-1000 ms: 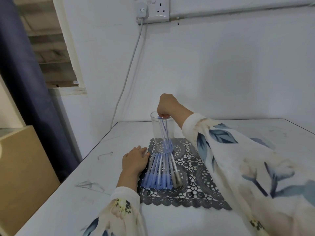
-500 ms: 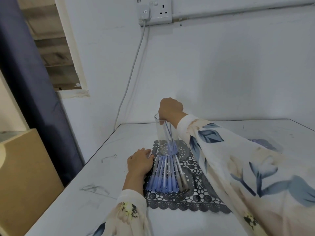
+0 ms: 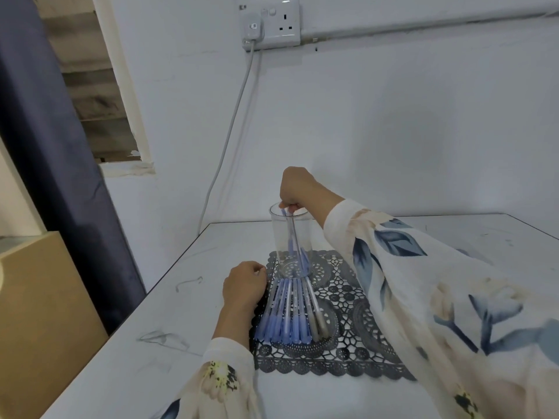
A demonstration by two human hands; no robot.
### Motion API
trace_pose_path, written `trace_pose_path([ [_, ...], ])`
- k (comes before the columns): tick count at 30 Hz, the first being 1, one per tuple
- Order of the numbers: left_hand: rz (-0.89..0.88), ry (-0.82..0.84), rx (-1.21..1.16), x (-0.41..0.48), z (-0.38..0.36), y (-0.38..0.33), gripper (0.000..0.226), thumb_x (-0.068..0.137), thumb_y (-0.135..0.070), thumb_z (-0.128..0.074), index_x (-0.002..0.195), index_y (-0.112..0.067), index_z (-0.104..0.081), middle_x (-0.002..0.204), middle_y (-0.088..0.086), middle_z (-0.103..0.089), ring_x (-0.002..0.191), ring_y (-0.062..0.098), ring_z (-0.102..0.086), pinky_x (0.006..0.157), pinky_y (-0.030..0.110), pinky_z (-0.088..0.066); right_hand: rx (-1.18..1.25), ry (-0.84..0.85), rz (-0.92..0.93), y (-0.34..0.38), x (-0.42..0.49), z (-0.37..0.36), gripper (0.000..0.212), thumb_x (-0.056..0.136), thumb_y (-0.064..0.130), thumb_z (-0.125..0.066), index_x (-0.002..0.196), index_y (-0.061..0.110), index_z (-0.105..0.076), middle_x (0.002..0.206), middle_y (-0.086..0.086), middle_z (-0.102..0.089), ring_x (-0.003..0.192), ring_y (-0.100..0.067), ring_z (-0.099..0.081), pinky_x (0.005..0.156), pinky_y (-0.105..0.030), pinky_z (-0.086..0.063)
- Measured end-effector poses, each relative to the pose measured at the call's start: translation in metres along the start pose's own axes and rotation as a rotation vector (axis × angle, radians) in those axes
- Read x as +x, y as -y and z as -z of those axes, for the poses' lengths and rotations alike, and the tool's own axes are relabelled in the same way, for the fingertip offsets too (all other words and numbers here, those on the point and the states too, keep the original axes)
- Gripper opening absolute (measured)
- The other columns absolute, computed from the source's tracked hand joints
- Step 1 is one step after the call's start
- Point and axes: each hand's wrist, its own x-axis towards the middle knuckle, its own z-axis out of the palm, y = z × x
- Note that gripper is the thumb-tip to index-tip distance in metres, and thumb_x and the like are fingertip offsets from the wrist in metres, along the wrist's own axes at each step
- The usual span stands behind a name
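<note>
Pen [image 3: 292,234] in glass [image 3: 276,237], right hand [image 3: 298,187] arched over rim, grip pinching pen top, left hand [image 3: 243,285] resting loosely curled

The pens [image 3: 287,316] are capped in blue, two in grey. The mat [image 3: 341,297] is patterned in dark grey lace, the sleeves [image 3: 423,282] printed with blue leaves.

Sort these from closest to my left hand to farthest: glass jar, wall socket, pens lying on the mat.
1. Pens lying on the mat, beside the left hand.
2. Glass jar, just behind them.
3. Wall socket, high on the wall.
</note>
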Motion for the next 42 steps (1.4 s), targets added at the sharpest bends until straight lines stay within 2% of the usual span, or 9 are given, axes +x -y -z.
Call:
trace_pose_path([
  [4, -0.133, -0.210, -0.140, -0.008, 0.009, -0.021, 0.021, 0.093, -0.019, -0.049, 0.101, -0.017, -0.068, 0.097, -0.001, -0.068, 0.083, 0.010, -0.057, 0.071, 0.023, -0.044, 0.055, -0.218, 0.018, 0.000, -0.019, 0.030, 0.036, 0.079, 0.020, -0.074, 0.063, 0.010, -0.043, 0.053, -0.003, -0.057, 0.055, -0.019, -0.056, 0.047, -0.024, -0.037],
  [8, -0.281, -0.362, -0.226, -0.019, 0.007, -0.044, 0.024, 0.092, -0.017, -0.051, 0.111, -0.017, -0.065, 0.099, -0.002, -0.066, 0.092, 0.011, -0.058, 0.074, 0.024, -0.045, 0.229, -0.460, 0.179, -0.020, -0.052, 0.038, 0.018, 0.081, 0.018, -0.071, 0.085, 0.001, -0.068, 0.079, -0.010, -0.066, 0.070, -0.023, -0.061, 0.065, -0.030, -0.051],
  [13, -0.513, -0.531, -0.180, -0.034, 0.003, -0.061, 0.039, 0.086, -0.020, -0.058, 0.124, -0.013, -0.053, 0.109, 0.000, -0.058, 0.102, 0.013, -0.049, 0.077, 0.024, -0.043, 0.436, -0.580, 0.359, -0.049, -0.097, 0.033, 0.012, 0.085, 0.015, -0.066, 0.086, 0.008, -0.076, 0.071, 0.001, -0.067, 0.056, -0.001, -0.052, 0.057, -0.005, -0.038],
  [17, -0.650, -0.668, -0.089, -0.043, 0.000, -0.073, 0.049, 0.082, -0.025, -0.061, 0.126, -0.007, -0.050, 0.118, 0.009, -0.055, 0.108, 0.021, -0.047, 0.091, 0.029, -0.038, 0.596, -0.619, 0.386, -0.080, -0.123, 0.021, 0.009, 0.084, 0.017, -0.068, 0.084, 0.014, -0.076, 0.066, 0.016, -0.062, 0.059, 0.003, -0.058, 0.066, -0.010, -0.045],
  [21, -0.725, -0.760, -0.007, -0.047, -0.004, -0.079, 0.044, 0.081, -0.027, -0.066, 0.121, -0.013, -0.053, 0.115, 0.011, -0.055, 0.106, 0.023, -0.048, 0.087, 0.031, -0.035, 0.772, -0.508, 0.358, -0.114, -0.138, 0.001, 0.008, 0.083, 0.013, -0.069, 0.082, 0.020, -0.074, 0.065, 0.017, -0.064, 0.054, 0.003, -0.056, 0.059, -0.011, -0.043],
  [26, -0.913, -0.683, 0.104, -0.046, -0.009, -0.079, 0.020, 0.080, -0.030, -0.061, 0.090, -0.015, -0.070, 0.092, 0.003, -0.064, 0.094, 0.019, -0.052, 0.078, 0.031, -0.032, 0.974, -0.420, 0.224, -0.152, -0.151, -0.031, 0.013, 0.082, 0.007, -0.068, 0.082, 0.019, -0.072, 0.060, 0.004, -0.064, 0.049, 0.000, -0.052, 0.054, -0.015, -0.045],
  [34, -1.043, -0.438, 0.158, -0.057, -0.034, -0.084, 0.022, 0.082, -0.040, -0.068, 0.082, -0.018, -0.070, 0.075, -0.007, -0.066, 0.068, 0.013, -0.056, 0.060, 0.027, -0.041, 1.251, -0.304, 0.038, -0.190, -0.148, -0.061, 0.006, 0.081, 0.003, -0.066, 0.083, 0.007, -0.072, 0.062, -0.005, -0.065, 0.054, -0.010, -0.054, 0.053, -0.018, -0.047],
  [38, -1.023, -0.431, 0.173, -0.054, -0.036, -0.080, 0.021, 0.080, -0.040, -0.070, 0.081, -0.019, -0.073, 0.073, -0.007, -0.067, 0.066, 0.013, -0.058, 0.060, 0.026, -0.041, 1.129, -0.280, 0.025, -0.200, -0.141, -0.071, 0.013, 0.085, 0.016, -0.066, 0.077, 0.006, -0.069, 0.064, -0.009, -0.062, 0.056, -0.018, -0.051, 0.053, -0.023, -0.044],
  [42, -1.037, -0.414, 0.187, -0.050, -0.034, -0.078, 0.023, 0.079, -0.040, -0.071, 0.081, -0.018, -0.073, 0.073, -0.005, -0.069, 0.067, 0.014, -0.061, 0.064, 0.027, -0.043, 1.064, -0.227, 0.032, -0.200, -0.138, -0.075, 0.031, 0.096, 0.022, -0.049, 0.072, 0.009, -0.063, 0.063, -0.006, -0.061, 0.048, -0.006, -0.052, 0.047, -0.017, -0.041],
])
